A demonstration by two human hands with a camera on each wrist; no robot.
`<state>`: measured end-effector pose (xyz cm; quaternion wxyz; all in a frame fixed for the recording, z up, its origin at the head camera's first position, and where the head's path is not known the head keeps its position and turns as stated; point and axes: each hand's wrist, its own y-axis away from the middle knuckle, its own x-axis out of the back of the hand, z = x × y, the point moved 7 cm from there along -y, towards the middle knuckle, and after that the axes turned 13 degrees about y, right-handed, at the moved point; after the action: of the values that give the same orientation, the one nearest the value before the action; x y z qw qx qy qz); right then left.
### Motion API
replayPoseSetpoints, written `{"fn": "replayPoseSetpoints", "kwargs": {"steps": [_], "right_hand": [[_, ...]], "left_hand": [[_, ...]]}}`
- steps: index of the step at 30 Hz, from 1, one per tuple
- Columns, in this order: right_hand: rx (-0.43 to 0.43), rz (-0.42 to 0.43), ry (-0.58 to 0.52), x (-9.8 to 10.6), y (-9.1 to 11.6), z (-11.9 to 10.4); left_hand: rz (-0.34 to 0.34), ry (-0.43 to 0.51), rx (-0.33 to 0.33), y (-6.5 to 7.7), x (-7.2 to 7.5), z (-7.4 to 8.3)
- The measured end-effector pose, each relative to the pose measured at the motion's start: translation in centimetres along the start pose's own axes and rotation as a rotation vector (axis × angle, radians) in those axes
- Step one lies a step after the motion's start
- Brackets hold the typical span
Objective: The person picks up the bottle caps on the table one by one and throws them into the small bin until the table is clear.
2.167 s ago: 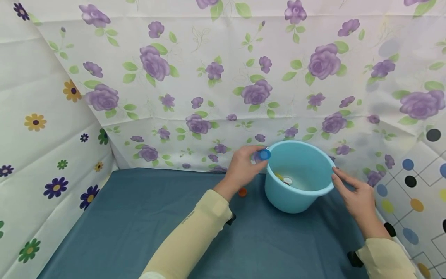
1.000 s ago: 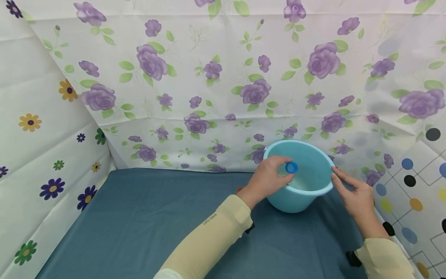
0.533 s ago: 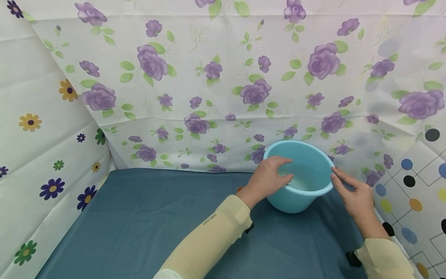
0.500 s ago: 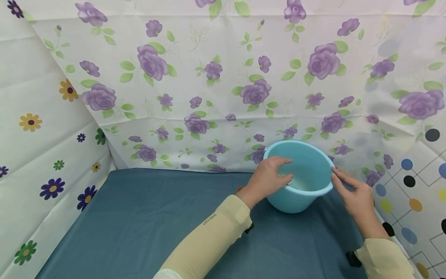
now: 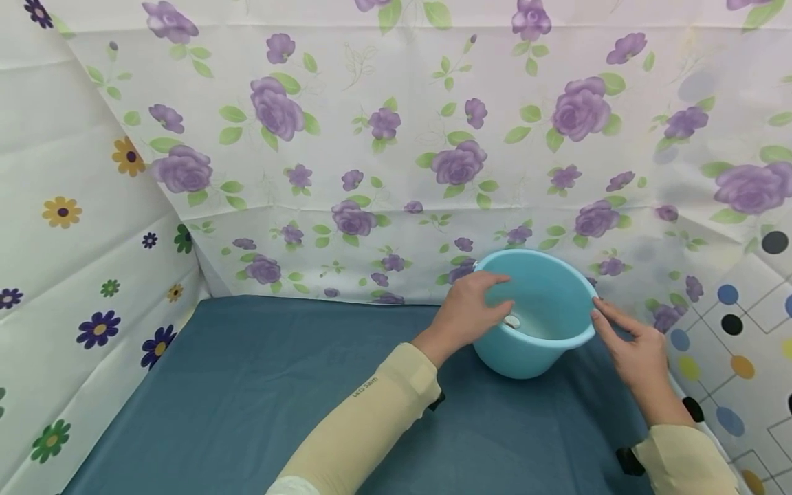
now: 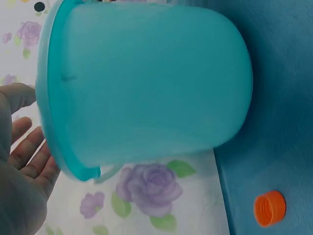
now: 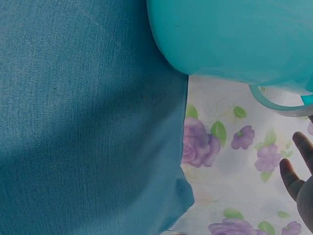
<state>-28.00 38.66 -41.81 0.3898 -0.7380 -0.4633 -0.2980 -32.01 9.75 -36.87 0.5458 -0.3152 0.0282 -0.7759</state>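
My left hand (image 5: 467,309) is at the left rim of a light blue bucket (image 5: 520,357), thumb and index finger spread apart with nothing between them. In the left wrist view its other fingers (image 6: 34,159) stretch out beside the rim. My right hand (image 5: 631,350) pinches the bucket's right rim between thumb and index finger. A small white round piece (image 5: 511,321) lies inside on the bottom; the rest of the bottom is partly hidden by the near wall and my left hand. An orange bottle cap (image 6: 269,208) lies on the cloth outside the bucket.
A dark blue cloth (image 5: 278,385) covers the table under the bucket. Behind it hangs a white sheet (image 5: 371,82) with purple roses, close to the bucket. Other patterned sheets border the left (image 5: 62,275) and right sides. The bucket's handle (image 7: 274,105) hangs at its side.
My left hand carried a blue bottle cap rightward over the bucket and let it go; the cap is now out of sight. Since then the hand has drawn slightly left. The right hand keeps its hold.
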Motion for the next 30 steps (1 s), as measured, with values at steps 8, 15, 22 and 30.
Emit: {"fn": "replayPoseSetpoints", "kwargs": {"steps": [8, 15, 22, 30], "right_hand": [[0.000, 0.002, -0.005, -0.1, 0.0, -0.1], [-0.011, -0.001, 0.013, 0.0, 0.0, 0.3], [-0.009, -0.001, 0.005, -0.1, 0.1, 0.5], [0.006, 0.022, -0.016, -0.1, 0.0, 0.1]], "left_hand": [[0.193, 0.026, -0.038, 0.9, 3.7, -1.6], [0.293, -0.009, 0.044, 2.7, 5.8, -5.0], [0.295, -0.079, 0.127, 4.4, 6.2, -8.6], [0.236, -0.165, 0.241, 5.8, 6.1, -11.9]]}}
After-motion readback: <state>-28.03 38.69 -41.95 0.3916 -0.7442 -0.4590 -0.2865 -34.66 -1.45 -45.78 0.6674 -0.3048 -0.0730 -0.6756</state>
